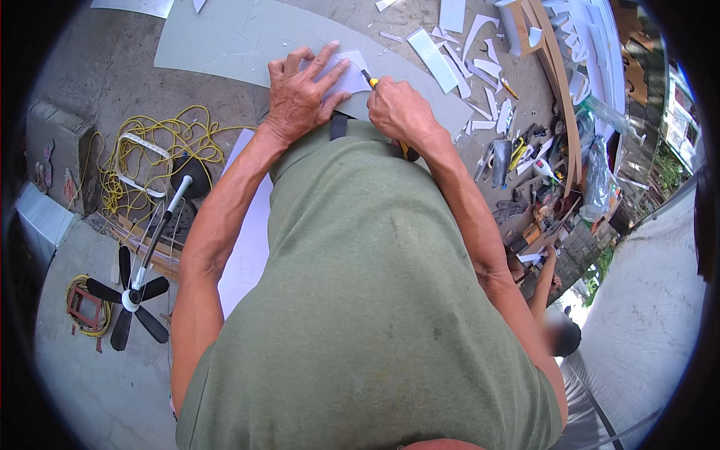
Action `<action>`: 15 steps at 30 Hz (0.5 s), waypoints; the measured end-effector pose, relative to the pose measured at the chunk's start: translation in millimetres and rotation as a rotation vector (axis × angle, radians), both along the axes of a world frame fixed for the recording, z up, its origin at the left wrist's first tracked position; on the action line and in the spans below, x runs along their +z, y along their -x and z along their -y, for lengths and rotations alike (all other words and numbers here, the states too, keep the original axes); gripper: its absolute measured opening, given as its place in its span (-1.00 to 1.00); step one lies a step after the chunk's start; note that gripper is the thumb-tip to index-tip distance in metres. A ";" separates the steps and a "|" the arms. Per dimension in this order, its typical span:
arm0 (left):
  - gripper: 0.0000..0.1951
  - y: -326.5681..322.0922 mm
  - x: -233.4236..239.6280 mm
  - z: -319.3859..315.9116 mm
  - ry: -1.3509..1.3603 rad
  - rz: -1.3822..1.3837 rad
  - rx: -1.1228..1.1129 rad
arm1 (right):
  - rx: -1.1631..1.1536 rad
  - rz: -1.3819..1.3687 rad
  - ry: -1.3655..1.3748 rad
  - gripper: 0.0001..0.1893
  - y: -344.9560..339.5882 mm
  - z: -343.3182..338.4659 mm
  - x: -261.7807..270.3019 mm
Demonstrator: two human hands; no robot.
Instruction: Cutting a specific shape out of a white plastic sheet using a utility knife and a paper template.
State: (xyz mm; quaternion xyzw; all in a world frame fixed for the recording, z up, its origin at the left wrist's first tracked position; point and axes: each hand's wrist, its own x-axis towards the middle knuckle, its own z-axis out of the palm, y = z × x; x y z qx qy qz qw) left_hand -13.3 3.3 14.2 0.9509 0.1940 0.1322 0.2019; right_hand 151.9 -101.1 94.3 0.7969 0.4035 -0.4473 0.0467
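My left hand (306, 87) lies spread on a small white sheet piece (354, 79), pressing it with the fingertips. Beneath that piece is a large grey-green sheet (219, 42) with scratches. My right hand (400, 107) is closed around a yellow and black utility knife (373, 82). The knife's dark tip meets the white piece near its right edge, close to a thin curved line. Another yellow and black part (409, 152) shows below my right wrist; whether it belongs to the knife I cannot tell.
White offcuts (433, 59) and a pencil-like yellow stick (509, 89) lie to the right. Tools and bottles (517, 154) crowd beyond, beside long curved brown strips (557, 84). A co-worker (557, 334) works at lower right. Tangled yellow cord (185, 124) and a standing fan (130, 300) are left.
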 end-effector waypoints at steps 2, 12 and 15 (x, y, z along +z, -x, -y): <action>-0.43 -1.3 -0.1 0.5 0.001 -0.005 0.001 | -0.051 0.042 0.016 -0.68 4.6 -1.5 3.1; -0.45 -2.8 2.6 3.5 0.004 -0.026 0.009 | -0.059 0.053 -0.043 -0.60 9.0 2.3 2.6; -0.45 -1.2 2.1 5.5 0.003 -0.019 0.008 | -0.076 0.045 -0.046 -0.60 10.1 1.8 3.9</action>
